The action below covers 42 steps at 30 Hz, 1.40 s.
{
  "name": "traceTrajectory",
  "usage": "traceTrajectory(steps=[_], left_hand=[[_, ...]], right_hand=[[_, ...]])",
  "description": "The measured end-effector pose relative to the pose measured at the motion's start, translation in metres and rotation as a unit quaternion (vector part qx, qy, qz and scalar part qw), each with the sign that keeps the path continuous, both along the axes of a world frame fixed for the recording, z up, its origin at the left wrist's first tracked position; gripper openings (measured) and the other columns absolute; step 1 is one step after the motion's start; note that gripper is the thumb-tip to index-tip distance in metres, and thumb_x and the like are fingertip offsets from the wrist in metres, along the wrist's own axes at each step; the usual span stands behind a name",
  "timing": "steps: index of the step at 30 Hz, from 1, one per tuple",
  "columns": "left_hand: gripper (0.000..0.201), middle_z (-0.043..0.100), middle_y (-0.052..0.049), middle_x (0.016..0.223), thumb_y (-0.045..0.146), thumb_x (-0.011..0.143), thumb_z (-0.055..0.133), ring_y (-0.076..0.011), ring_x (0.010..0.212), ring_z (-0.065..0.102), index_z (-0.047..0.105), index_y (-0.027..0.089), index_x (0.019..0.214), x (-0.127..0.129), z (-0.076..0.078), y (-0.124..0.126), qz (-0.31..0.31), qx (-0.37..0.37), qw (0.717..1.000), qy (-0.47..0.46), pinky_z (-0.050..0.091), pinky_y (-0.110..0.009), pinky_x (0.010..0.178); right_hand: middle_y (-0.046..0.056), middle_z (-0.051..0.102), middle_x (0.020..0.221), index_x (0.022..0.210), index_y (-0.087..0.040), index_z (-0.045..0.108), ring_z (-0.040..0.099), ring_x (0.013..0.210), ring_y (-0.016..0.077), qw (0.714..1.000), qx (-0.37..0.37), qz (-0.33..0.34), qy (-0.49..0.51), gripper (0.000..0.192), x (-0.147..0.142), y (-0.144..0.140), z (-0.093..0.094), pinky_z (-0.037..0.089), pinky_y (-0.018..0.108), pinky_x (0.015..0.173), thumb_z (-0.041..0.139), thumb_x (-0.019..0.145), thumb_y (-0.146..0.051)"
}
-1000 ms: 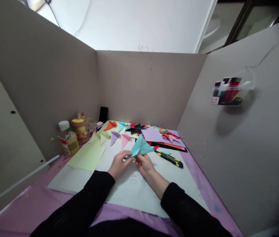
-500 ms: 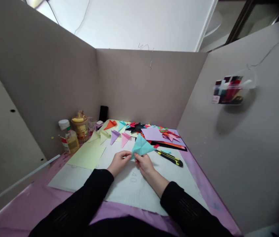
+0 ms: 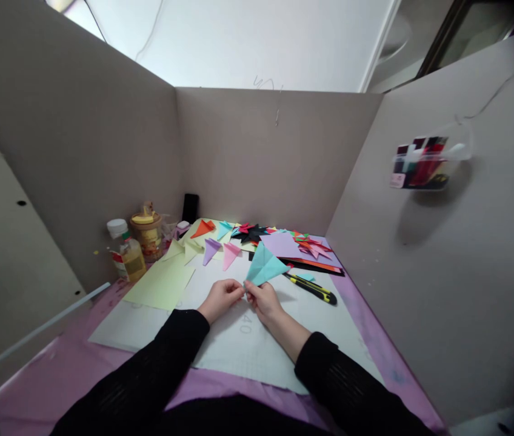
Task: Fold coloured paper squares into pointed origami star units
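Above the white cutting mat [image 3: 220,339], near the middle of the desk, I see the left hand [image 3: 220,298] and the right hand [image 3: 263,301] meeting at the lower tip of a folded teal paper [image 3: 263,266]. Both hands pinch that tip between thumb and fingertips, and the paper's wide end fans up and away from them, tilted toward the back wall. Just right of the right hand, a yellow-and-black utility knife [image 3: 314,289] lies flat on the mat. A pale yellow sheet [image 3: 159,284] lies left of the left hand. Behind the hands sit small folded cones [image 3: 220,251] and a pile of coloured papers [image 3: 300,248]. A glue bottle [image 3: 127,254] stands by the left wall.
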<state>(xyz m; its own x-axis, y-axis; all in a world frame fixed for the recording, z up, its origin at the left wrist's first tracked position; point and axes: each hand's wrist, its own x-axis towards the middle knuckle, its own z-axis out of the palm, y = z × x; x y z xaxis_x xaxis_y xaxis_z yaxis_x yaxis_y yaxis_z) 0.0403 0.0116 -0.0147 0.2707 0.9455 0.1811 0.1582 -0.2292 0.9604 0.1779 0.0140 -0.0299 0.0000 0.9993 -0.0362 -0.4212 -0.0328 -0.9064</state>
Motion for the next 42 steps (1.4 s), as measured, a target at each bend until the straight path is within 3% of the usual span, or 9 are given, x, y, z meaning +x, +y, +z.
traceTrajectory(steps=[7, 11, 16, 28, 34, 42], left_hand=[[0.027, 0.054, 0.001, 0.055, 0.039, 0.071, 0.062, -0.0102, 0.052, 0.044, 0.062, 0.013, 0.063, -0.001, 0.006, -0.001, 0.017, 0.011, 1.0, 0.003, 0.034, -0.021, 0.052], [0.025, 0.053, 0.002, 0.056, 0.037, 0.071, 0.063, -0.0098, 0.053, 0.044, 0.061, 0.013, 0.063, -0.001, 0.007, -0.001, 0.025, 0.002, 1.0, 0.002, 0.034, -0.021, 0.052], [0.026, 0.051, 0.003, 0.054, 0.039, 0.071, 0.063, -0.0094, 0.051, 0.042, 0.061, 0.013, 0.064, -0.002, 0.006, 0.0, 0.021, -0.007, 1.0, -0.009, 0.033, -0.021, 0.052], [0.023, 0.054, 0.0, 0.059, 0.035, 0.071, 0.062, -0.0112, 0.056, 0.046, 0.061, 0.013, 0.064, -0.002, 0.008, 0.0, 0.066, 0.027, 0.997, -0.031, 0.037, -0.021, 0.054], [0.021, 0.05, 0.003, 0.054, 0.034, 0.073, 0.061, -0.0089, 0.049, 0.041, 0.06, 0.014, 0.067, -0.003, 0.009, 0.001, 0.074, 0.01, 0.996, -0.048, 0.033, -0.02, 0.049], [0.021, 0.046, 0.006, 0.051, 0.034, 0.073, 0.059, -0.0083, 0.047, 0.04, 0.054, 0.016, 0.065, 0.001, 0.002, 0.003, 0.064, 0.005, 0.993, -0.097, 0.032, -0.02, 0.048]], right_hand=[[-0.005, 0.048, 0.042, 0.061, -0.014, 0.052, 0.038, 0.038, 0.0057, 0.999, -0.003, 0.032, -0.011, 0.033, 0.002, 0.003, -0.006, 0.025, 0.019, 0.038, 0.076, 0.057, -0.037], [-0.005, 0.049, 0.044, 0.066, -0.016, 0.052, 0.042, 0.04, 0.0069, 1.0, 0.0, -0.006, 0.026, 0.035, 0.004, 0.004, -0.006, 0.029, 0.019, 0.039, 0.075, 0.058, -0.04], [-0.004, 0.048, 0.041, 0.06, -0.015, 0.052, 0.037, 0.036, 0.0057, 0.999, 0.006, 0.011, -0.032, 0.033, 0.006, 0.004, -0.006, 0.023, 0.019, 0.037, 0.072, 0.061, -0.041], [-0.002, 0.053, 0.044, 0.063, -0.013, 0.058, 0.042, 0.038, 0.0073, 0.994, 0.021, 0.04, -0.104, 0.031, 0.004, 0.003, -0.01, 0.028, 0.02, 0.039, 0.07, 0.063, -0.041], [-0.001, 0.052, 0.043, 0.061, -0.012, 0.059, 0.042, 0.037, 0.008, 0.987, 0.014, 0.07, -0.147, 0.033, 0.003, 0.0, -0.008, 0.028, 0.021, 0.038, 0.07, 0.063, -0.043], [-0.005, 0.048, 0.045, 0.062, -0.014, 0.058, 0.036, 0.042, 0.0071, 0.988, 0.047, 0.072, -0.13, 0.025, -0.003, -0.005, 0.0, 0.027, 0.022, 0.045, 0.072, 0.061, -0.035]])
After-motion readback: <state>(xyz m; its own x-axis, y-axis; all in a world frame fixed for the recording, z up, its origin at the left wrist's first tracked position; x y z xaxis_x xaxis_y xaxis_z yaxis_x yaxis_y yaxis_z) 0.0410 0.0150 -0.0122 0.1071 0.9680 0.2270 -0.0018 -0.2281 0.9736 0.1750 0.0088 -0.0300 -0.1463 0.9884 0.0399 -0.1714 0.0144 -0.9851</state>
